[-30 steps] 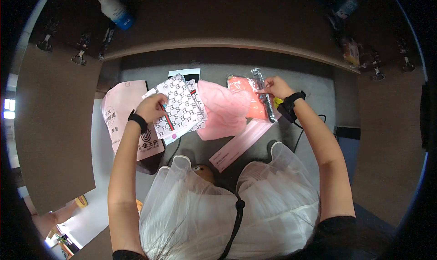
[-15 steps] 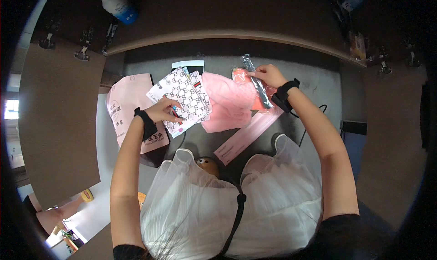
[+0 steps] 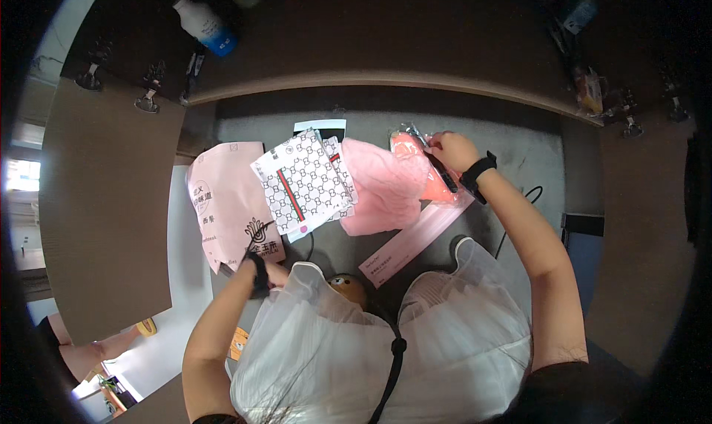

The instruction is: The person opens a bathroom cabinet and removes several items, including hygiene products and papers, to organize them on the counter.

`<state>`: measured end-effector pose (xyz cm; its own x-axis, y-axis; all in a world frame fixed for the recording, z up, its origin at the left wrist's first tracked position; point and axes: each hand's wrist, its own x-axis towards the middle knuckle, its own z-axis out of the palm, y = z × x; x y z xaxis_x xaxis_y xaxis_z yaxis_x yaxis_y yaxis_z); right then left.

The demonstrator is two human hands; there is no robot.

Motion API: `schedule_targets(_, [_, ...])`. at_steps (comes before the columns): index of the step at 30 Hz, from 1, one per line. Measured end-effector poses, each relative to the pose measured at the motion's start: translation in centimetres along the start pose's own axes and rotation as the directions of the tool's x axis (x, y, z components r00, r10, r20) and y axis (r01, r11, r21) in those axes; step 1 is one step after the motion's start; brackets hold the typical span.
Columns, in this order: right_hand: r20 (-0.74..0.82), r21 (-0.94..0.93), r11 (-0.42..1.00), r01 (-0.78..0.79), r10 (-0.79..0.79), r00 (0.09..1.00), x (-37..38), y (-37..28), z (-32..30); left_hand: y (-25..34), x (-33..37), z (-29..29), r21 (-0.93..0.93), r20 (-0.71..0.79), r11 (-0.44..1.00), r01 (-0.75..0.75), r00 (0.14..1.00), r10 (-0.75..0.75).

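My right hand (image 3: 455, 151) pinches the upper end of a dark narrow strip in clear wrap (image 3: 443, 173), lying over an orange packet (image 3: 409, 148). My left hand (image 3: 277, 273) is low beside the bottom of a pink printed bag (image 3: 226, 194); its fingers are hidden near the white sheer fabric on my lap. Between the hands lie a stack of white patterned pouches (image 3: 315, 178) with a red and green stripe and a soft pink cloth (image 3: 386, 186). A long pale pink strip (image 3: 408, 246) lies diagonally below the cloth.
A shelf edge (image 3: 393, 83) spans the back, with a white and blue bottle (image 3: 205, 27) above it. Metal hinges (image 3: 148, 97) hold a side door (image 3: 111, 209). A black cable (image 3: 534, 194) curves at the right. White sheer fabric (image 3: 311, 350) covers my lap.
My left hand has left the pouch stack and moved down toward my lap. My right hand stays at the strip, which lies at a different angle. The whole view has shifted slightly.
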<state>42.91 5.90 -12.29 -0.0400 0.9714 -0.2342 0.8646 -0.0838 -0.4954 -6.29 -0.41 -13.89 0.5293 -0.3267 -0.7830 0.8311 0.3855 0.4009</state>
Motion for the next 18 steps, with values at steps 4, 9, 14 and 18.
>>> schedule_targets(4, [0.029, 0.059, 0.998, 0.020, -0.022, 0.999, 0.2, 0.1, 0.7, -4.1, 5.6, 4.2, -0.302, -0.035, 0.929, -0.216, 0.976, 0.215])
schedule_targets(9, [0.025, 0.128, 0.983, 0.134, -0.138, 0.990, 0.0, -2.2, -0.9, -7.2, 5.9, 7.6, -0.561, -0.307, 0.648, -0.515, 0.857, 0.415])
schedule_targets(14, [0.017, 0.267, 0.957, 0.112, -0.121, 0.992, -0.3, -2.9, -1.6, -7.8, -1.7, 6.5, -0.135, -0.982, 0.451, -0.882, 0.179, 0.056])
schedule_targets(18, [0.031, 0.286, 0.950, 0.127, -0.142, 0.989, 0.2, -3.9, -1.2, -8.4, -7.8, 7.1, 0.371, -0.855, 0.197, -0.908, -0.416, -0.309])
